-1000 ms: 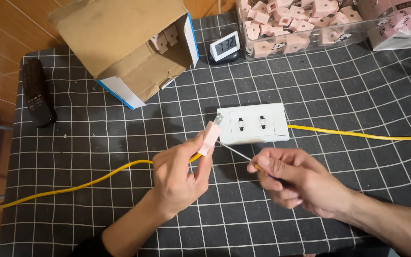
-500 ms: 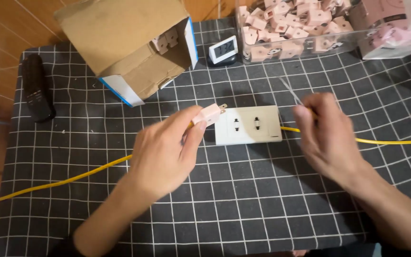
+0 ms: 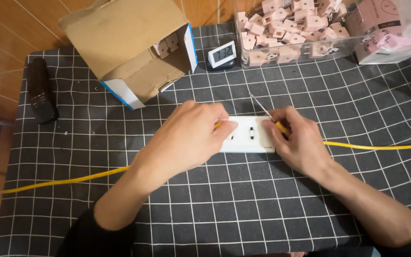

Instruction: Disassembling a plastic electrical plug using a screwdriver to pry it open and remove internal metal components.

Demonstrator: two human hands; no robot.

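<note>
While the remote lies untouched at the far left of the checked mat, both hands work at the middle. Next comes the open box with some pink plugs inside. The left hand is curled over the left end of the white socket, fingers pressed together; what it pinches is hidden, only a bit of yellow shows there. The right hand grips the socket's right end and holds a thin rod pointing up. The yellow cable runs off to both sides. I judge the work about halfway: many pink plugs wait in the clear bin.
</note>
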